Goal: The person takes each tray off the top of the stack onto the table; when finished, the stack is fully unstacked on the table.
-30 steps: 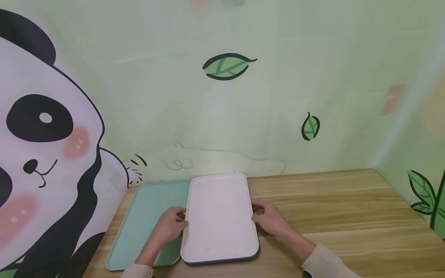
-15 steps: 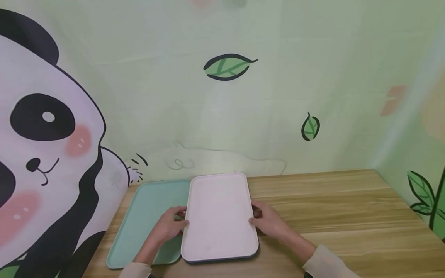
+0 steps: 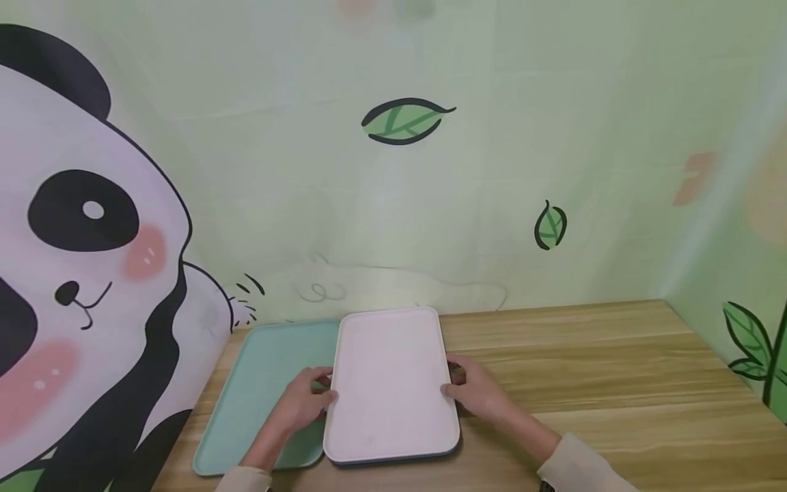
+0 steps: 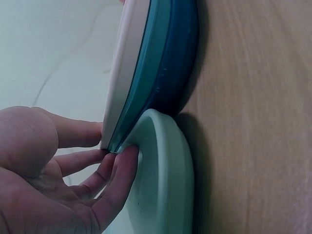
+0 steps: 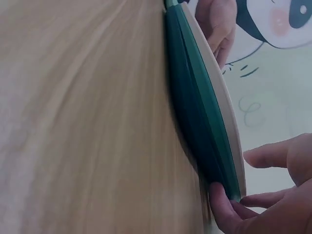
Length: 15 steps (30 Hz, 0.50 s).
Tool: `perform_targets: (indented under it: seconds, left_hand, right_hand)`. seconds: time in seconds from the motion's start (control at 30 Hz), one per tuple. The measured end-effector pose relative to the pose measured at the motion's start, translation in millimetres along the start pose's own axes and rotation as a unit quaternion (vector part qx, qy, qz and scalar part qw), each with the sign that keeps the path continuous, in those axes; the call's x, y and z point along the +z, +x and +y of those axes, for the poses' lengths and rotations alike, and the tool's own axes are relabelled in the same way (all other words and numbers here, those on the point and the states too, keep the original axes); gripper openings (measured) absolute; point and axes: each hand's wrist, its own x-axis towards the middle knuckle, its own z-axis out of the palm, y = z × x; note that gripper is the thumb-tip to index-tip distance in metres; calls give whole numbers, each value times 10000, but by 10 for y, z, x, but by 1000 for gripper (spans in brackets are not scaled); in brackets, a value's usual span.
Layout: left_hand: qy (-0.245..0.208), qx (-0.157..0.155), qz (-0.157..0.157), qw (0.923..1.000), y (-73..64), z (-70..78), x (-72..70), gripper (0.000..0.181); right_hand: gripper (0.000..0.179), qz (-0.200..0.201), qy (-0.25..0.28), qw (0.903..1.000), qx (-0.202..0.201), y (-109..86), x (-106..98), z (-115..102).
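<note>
A pale pinkish-white tray point(image 3: 392, 386) lies on top of a stack, over a teal tray point(image 5: 207, 87) and a dark blue tray point(image 5: 187, 107). My left hand point(image 3: 301, 400) pinches the stack's left side, its thumb on the white rim and its fingers at the edge below. Some of those fingers reach over a light green tray point(image 3: 255, 389), which lies against the stack's left side. At the right side, my right hand point(image 3: 482, 388) grips the edge, thumb on the white rim, fingertips lower against the stacked trays. The far fingertips are partly hidden in the head view.
The wooden tabletop point(image 3: 590, 383) extends to the right of the stack. Behind it stands a pale green wall point(image 3: 295, 171) printed with leaves and a large panda point(image 3: 92, 287). The stack and green tray reach close to the wall.
The right thumb has moved slightly inward onto the white tray's rim. The left hand keeps its place at the edge. The head view has shifted a little; the trays stay put on the table.
</note>
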Motion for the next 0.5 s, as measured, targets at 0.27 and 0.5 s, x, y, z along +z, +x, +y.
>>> perform_targets:
  seconds: [0.27,0.5]
  left_hand:
    - [72,9,-31,10000,22,-8,11,52]
    - [56,44,-34,10000,2,-11,-3,51]
  right_hand:
    - [53,176,-103,9997,-165,26,9,48]
    - [52,232,-160,9994,-176,19,6,19]
